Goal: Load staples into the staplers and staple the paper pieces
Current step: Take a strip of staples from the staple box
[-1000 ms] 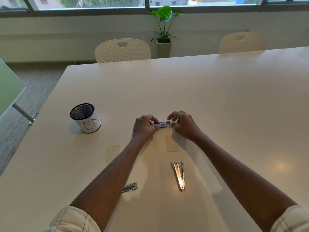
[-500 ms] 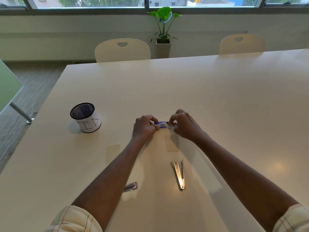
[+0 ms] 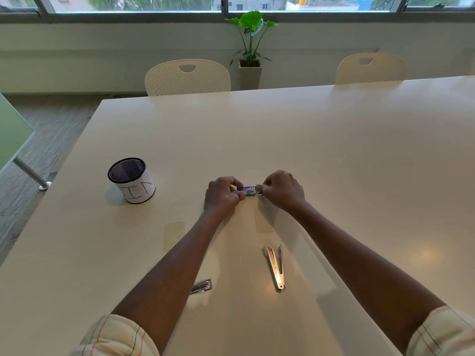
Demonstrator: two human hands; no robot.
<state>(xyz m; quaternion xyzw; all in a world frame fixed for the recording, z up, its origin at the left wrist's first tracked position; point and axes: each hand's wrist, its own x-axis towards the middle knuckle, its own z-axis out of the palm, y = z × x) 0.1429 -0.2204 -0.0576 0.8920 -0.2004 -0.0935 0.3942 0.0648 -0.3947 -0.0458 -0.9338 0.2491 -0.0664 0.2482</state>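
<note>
A small blue and white staple box (image 3: 248, 191) is held just above the table between both hands. My left hand (image 3: 222, 195) grips its left end with curled fingers. My right hand (image 3: 281, 190) pinches its right end, where a dark inner part shows. A metal stapler (image 3: 275, 267) lies opened in a narrow V on the table near me. A second metal stapler (image 3: 201, 286) lies to its left, half hidden by my left forearm. Two pale paper pieces lie flat: one (image 3: 174, 234) left of my left arm, one (image 3: 263, 220) under my right wrist.
A black mesh cup (image 3: 131, 179) wrapped in white paper with handwritten letters stands at the left of the white table (image 3: 334, 155). Two white chairs (image 3: 187, 77) sit at the far edge. A potted plant (image 3: 250, 47) stands by the window wall.
My right hand's fingers have shifted slightly at the box's right end; a bit more of the inner part shows. The left hand and box stay in place.
</note>
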